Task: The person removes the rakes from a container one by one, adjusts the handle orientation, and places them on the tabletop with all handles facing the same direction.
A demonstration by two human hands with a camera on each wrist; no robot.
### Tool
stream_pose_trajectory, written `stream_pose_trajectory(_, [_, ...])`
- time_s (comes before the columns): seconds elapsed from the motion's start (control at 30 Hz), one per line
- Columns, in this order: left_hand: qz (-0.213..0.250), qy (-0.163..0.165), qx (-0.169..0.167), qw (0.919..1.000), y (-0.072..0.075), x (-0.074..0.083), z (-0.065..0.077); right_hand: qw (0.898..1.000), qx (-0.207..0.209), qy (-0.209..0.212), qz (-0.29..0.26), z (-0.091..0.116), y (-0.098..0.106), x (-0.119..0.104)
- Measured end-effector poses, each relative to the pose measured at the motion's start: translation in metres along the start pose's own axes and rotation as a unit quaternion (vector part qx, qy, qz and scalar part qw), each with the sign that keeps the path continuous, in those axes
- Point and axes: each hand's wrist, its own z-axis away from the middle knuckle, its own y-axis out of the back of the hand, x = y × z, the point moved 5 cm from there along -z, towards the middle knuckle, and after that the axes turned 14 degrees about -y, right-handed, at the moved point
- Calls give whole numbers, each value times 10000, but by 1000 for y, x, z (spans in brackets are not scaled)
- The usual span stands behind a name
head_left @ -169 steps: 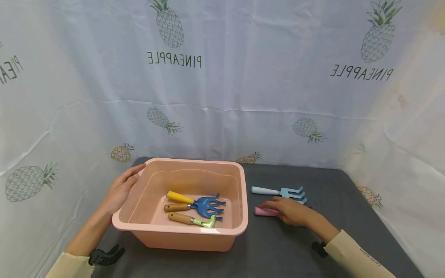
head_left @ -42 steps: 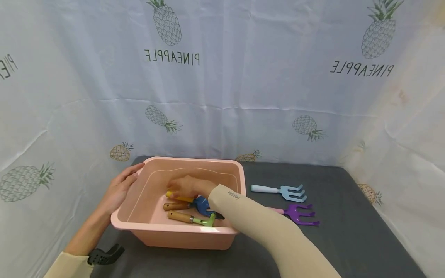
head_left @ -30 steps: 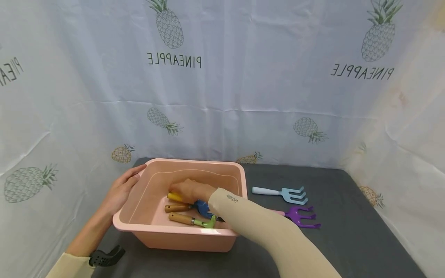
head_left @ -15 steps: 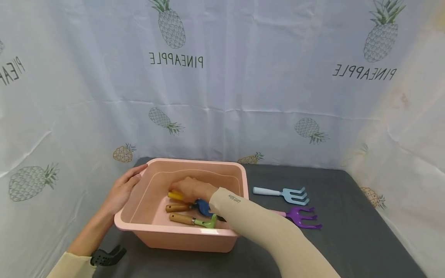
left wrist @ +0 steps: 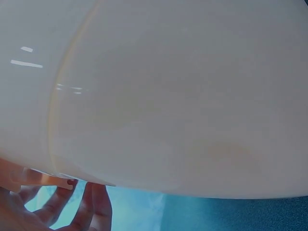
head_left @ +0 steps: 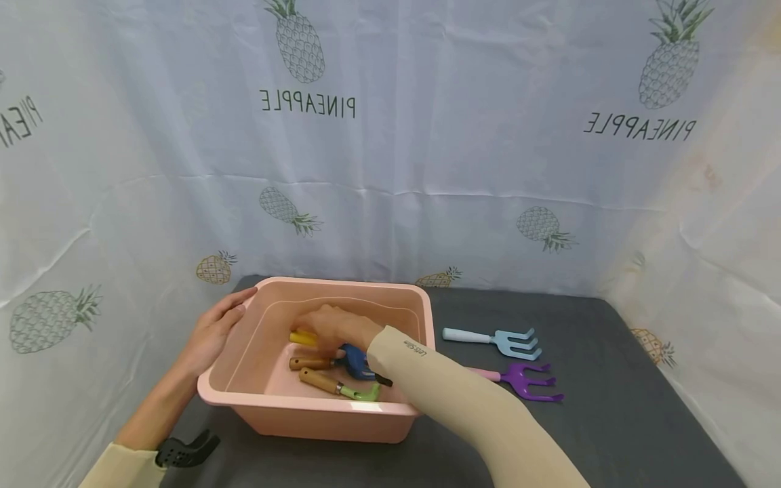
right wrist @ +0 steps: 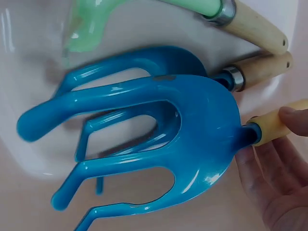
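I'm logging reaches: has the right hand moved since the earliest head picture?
Yes, to the left. Judged against the pink tub, the right hand has gone from the pink-handled fork outside to the yellow handle inside.

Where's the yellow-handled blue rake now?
In the head view, the yellow-handled rake is left of centre inside the pink tub, gripped by the right hand; in the right wrist view its head overlaps the wooden-handled blue rake.

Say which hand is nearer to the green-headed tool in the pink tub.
The right hand. It is inside the pink tub, just beyond the green-headed tool, holding a yellow-handled blue fork. The left hand is at the tub's left rim, farther off.
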Motion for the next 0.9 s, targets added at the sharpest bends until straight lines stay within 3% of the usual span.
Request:
stream_pose_trajectory(0.3, [-20, 36, -44, 10000, 0, 0, -1, 9999, -132, 25, 36, 2, 7, 0])
stream_pose_trajectory(0.67, [-44, 53, -36, 10000, 1, 1, -1, 9985, 22, 517, 196, 6, 26, -5])
stream_pose_trajectory(0.9, [-49, 146, -93, 9998, 1, -2, 1, 9982, -382, 467, 1, 13, 35, -5])
